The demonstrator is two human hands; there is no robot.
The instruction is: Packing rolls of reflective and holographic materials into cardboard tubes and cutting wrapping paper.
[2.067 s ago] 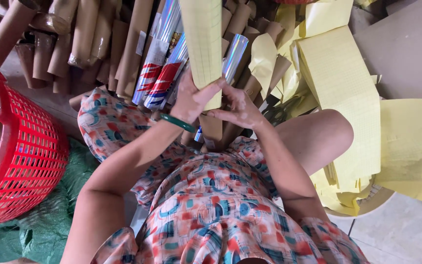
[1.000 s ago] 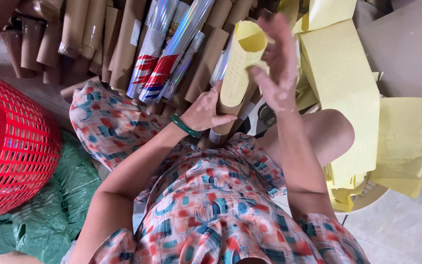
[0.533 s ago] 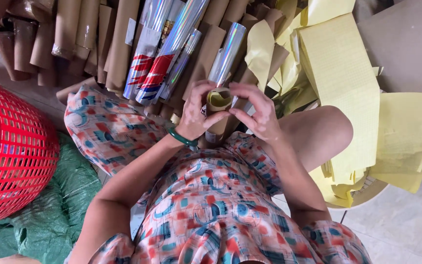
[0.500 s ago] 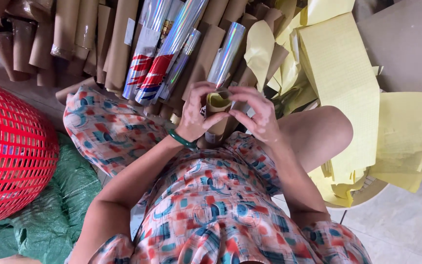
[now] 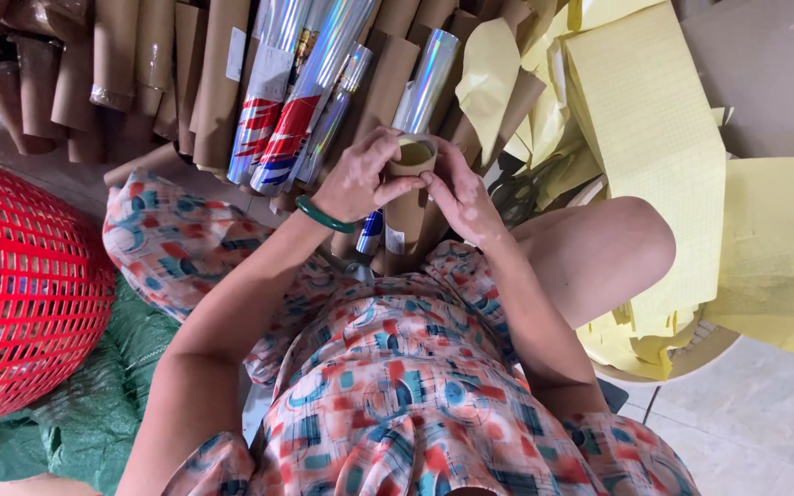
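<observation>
My left hand and my right hand both grip the top of an upright brown cardboard tube with yellow paper rolled inside its open end. A green bangle sits on my left wrist. The tube stands between my knees, in front of my patterned dress. Right behind it stand shiny holographic foil rolls, two with red and blue print.
Many brown cardboard tubes lean at the back left. Yellow gridded paper sheets pile up on the right over a pale round stool. A red mesh basket sits at the left on green sacking.
The yellow sheet, held up flat, was rolled into a cylinder and pushed down into the tube. Both hands came down and now close around the tube's top.
</observation>
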